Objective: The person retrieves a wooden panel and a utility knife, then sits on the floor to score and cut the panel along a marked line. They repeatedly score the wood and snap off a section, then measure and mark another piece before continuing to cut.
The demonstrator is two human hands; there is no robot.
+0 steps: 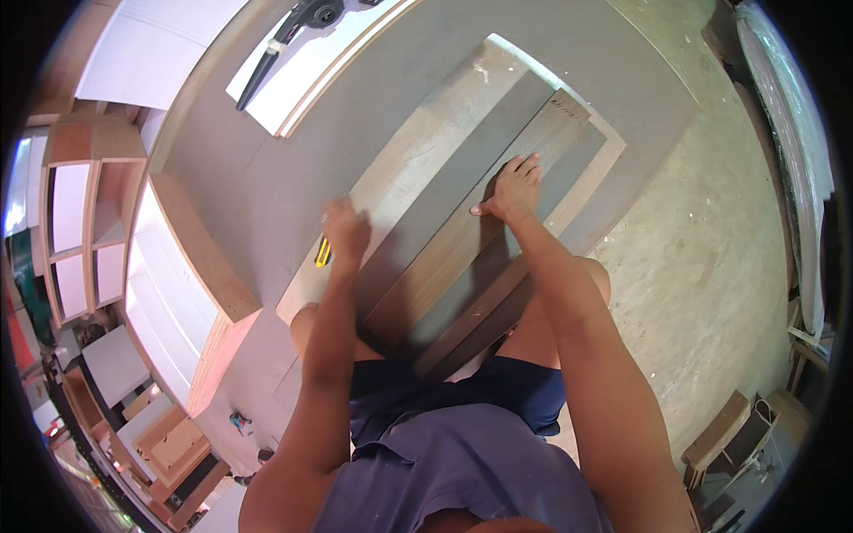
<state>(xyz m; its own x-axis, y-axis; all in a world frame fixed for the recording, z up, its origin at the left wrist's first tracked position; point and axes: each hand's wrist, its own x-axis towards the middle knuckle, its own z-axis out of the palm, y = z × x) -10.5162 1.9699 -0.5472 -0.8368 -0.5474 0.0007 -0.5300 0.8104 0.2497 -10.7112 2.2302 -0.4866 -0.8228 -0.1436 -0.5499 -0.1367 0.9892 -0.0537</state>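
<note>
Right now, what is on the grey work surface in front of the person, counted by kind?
Hands: 2, left hand and right hand
Yellow utility knife, in the left hand's grip: 1
Dark wood-grain strip under the right hand: 1
Dark grey strip beside it: 1
Black power tool at the far edge: 1
Total: 6

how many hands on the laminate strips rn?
2. Left hand grips a yellow utility knife at the strips' left edge; right hand presses flat on the brown wood-grain strip.
</note>
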